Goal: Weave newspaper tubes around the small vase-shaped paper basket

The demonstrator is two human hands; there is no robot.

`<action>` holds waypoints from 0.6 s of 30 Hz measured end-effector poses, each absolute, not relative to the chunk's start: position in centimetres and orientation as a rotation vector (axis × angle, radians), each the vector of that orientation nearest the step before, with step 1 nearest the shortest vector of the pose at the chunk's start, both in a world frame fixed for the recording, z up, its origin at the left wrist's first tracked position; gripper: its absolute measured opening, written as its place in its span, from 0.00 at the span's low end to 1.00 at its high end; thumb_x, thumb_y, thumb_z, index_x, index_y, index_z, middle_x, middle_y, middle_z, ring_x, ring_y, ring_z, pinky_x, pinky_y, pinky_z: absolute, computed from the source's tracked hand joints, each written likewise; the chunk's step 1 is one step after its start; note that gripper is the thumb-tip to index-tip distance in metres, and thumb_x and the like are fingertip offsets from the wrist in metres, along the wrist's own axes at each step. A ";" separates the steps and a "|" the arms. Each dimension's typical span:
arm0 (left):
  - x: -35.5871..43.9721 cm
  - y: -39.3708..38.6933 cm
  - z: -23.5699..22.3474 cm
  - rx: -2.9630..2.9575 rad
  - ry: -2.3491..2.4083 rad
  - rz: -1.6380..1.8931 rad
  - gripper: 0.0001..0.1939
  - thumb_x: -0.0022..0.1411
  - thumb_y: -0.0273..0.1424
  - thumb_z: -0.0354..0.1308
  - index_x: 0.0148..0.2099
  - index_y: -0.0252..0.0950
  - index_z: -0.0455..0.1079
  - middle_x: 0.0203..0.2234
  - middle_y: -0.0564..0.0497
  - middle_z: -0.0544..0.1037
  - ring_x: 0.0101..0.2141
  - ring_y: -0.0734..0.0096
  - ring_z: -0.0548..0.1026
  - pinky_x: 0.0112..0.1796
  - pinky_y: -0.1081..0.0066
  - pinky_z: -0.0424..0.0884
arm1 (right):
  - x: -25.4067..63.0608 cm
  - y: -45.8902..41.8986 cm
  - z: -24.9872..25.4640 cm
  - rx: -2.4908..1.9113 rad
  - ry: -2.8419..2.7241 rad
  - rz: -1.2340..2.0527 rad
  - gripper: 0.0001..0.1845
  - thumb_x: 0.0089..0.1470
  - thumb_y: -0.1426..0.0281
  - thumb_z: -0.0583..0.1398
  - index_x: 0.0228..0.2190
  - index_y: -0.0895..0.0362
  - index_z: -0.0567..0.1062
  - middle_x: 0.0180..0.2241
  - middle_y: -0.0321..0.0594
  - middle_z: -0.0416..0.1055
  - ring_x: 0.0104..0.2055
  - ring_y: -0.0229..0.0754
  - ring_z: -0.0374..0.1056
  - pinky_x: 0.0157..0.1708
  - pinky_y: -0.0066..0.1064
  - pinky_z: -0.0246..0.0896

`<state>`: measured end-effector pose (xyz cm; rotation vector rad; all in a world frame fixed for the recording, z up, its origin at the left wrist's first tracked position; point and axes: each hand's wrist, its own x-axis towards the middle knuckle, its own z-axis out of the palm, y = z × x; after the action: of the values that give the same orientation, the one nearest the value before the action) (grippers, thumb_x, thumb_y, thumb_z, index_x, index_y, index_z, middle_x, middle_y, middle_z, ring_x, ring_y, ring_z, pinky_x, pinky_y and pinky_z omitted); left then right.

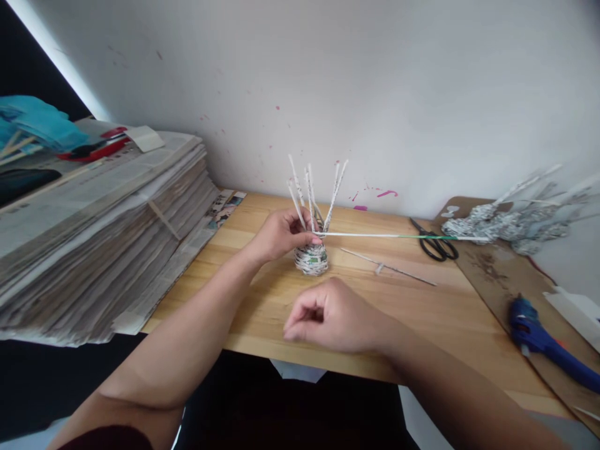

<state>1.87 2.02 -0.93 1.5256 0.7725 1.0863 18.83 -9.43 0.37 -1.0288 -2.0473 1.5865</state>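
A small round basket woven from rolled newspaper strips [311, 261] stands on the wooden table, its upright paper rods [332, 197] fanning upward. My left hand [284, 234] grips its upper rim from the left, the thumb pressed across the front and the other fingers partly hidden behind the rods. From under that thumb a long thin paper strip [370, 235], white with a green stretch, runs out to the right. Nearer the table's front edge, my right hand [332, 315] hovers with its fingers curled together. Nothing shows in it, and it does not touch the basket.
Black scissors [438, 247] lie under the strip's far part, and a loose paper rod [389, 267] rests beside the basket. A blue glue gun [539, 337] and cardboard [487, 269] are at right, near more woven paper pieces [506, 225]. Stacked newspapers [117, 250] rise at left.
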 end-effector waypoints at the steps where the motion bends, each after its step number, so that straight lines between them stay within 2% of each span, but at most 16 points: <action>1: 1.9 2.0 -0.9 1.525 0.776 1.082 0.24 0.39 0.36 0.81 0.33 0.33 0.71 0.26 0.54 0.77 0.26 0.75 0.73 0.29 0.73 0.69 | 18.4 -10.0 0.1 -1.011 -2.119 1.568 0.11 0.52 0.64 0.72 0.25 0.56 0.79 0.22 0.30 0.74 0.23 0.31 0.64 0.24 0.25 0.58; 3: 1.8 2.0 -0.9 1.527 0.774 1.078 0.24 0.40 0.36 0.81 0.32 0.33 0.71 0.25 0.54 0.77 0.25 0.75 0.73 0.29 0.73 0.69 | 17.9 -10.7 -0.4 -0.903 -2.253 1.514 0.22 0.51 0.61 0.73 0.18 0.57 0.71 0.17 0.26 0.62 0.20 0.29 0.55 0.22 0.25 0.50; 4: 1.8 1.9 -0.9 1.528 0.770 1.076 0.24 0.40 0.36 0.81 0.32 0.33 0.71 0.25 0.54 0.77 0.25 0.75 0.73 0.29 0.73 0.69 | 17.7 -10.8 -0.6 -0.803 -2.315 1.515 0.22 0.53 0.62 0.72 0.18 0.57 0.71 0.17 0.25 0.61 0.21 0.29 0.55 0.23 0.25 0.49; 5: 1.8 1.9 -0.8 1.528 0.769 1.075 0.23 0.40 0.36 0.81 0.32 0.33 0.72 0.25 0.54 0.77 0.25 0.75 0.73 0.29 0.73 0.69 | 17.7 -10.8 -0.7 -0.699 -2.370 1.532 0.18 0.55 0.64 0.71 0.20 0.56 0.73 0.19 0.26 0.64 0.22 0.30 0.56 0.25 0.25 0.52; 7: 1.8 1.8 -0.8 1.530 0.773 1.073 0.23 0.40 0.36 0.81 0.32 0.33 0.72 0.25 0.54 0.77 0.25 0.75 0.73 0.29 0.73 0.69 | 18.0 -10.5 -0.6 -0.555 -2.426 1.597 0.04 0.58 0.71 0.67 0.30 0.55 0.81 0.28 0.31 0.75 0.26 0.31 0.63 0.31 0.25 0.60; 9: 1.8 1.8 -0.8 1.533 0.778 1.067 0.23 0.40 0.36 0.81 0.33 0.33 0.73 0.25 0.54 0.78 0.25 0.75 0.73 0.29 0.73 0.69 | 18.7 -9.6 -0.1 -0.635 -2.390 1.637 0.06 0.59 0.74 0.65 0.37 0.54 0.83 0.36 0.35 0.80 0.30 0.32 0.68 0.35 0.26 0.64; 11: 1.8 1.9 -0.8 1.540 0.779 1.066 0.23 0.40 0.36 0.81 0.33 0.33 0.73 0.25 0.54 0.78 0.25 0.75 0.73 0.29 0.73 0.68 | 19.8 -8.5 0.5 -0.908 -2.297 1.587 0.07 0.61 0.69 0.64 0.32 0.56 0.82 0.29 0.35 0.79 0.27 0.34 0.68 0.29 0.26 0.61; 13: 1.8 1.9 -0.9 1.555 0.778 1.071 0.23 0.40 0.37 0.81 0.33 0.33 0.73 0.24 0.54 0.77 0.24 0.76 0.72 0.29 0.73 0.67 | 21.0 -7.1 0.7 -1.164 -2.254 1.339 0.14 0.62 0.66 0.62 0.26 0.56 0.79 0.23 0.34 0.76 0.22 0.33 0.63 0.24 0.26 0.54; 15: 1.9 2.0 -1.0 1.576 0.780 1.086 0.23 0.41 0.38 0.81 0.32 0.33 0.74 0.23 0.55 0.76 0.24 0.76 0.71 0.28 0.73 0.67 | 22.0 -5.8 0.6 -1.278 -2.175 0.947 0.08 0.60 0.72 0.61 0.32 0.55 0.81 0.25 0.34 0.77 0.22 0.33 0.62 0.24 0.27 0.52; 16: 1.9 2.0 -1.1 1.584 0.777 1.091 0.23 0.41 0.38 0.81 0.32 0.33 0.74 0.23 0.55 0.76 0.24 0.76 0.71 0.28 0.73 0.67 | 22.4 -5.3 0.4 -1.302 -2.077 0.811 0.09 0.59 0.73 0.60 0.36 0.55 0.81 0.28 0.35 0.78 0.23 0.33 0.62 0.25 0.27 0.53; 18: 2.0 1.9 -1.1 1.589 0.771 1.088 0.22 0.41 0.38 0.81 0.32 0.33 0.74 0.23 0.54 0.77 0.24 0.76 0.71 0.28 0.73 0.67 | 22.8 -4.6 0.1 -1.294 -1.864 0.664 0.09 0.59 0.72 0.59 0.38 0.56 0.81 0.28 0.36 0.77 0.23 0.34 0.62 0.24 0.28 0.53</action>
<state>2.00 1.92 -1.11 1.5892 0.7711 1.0880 22.78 -4.62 0.13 -1.2938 -1.8642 0.6644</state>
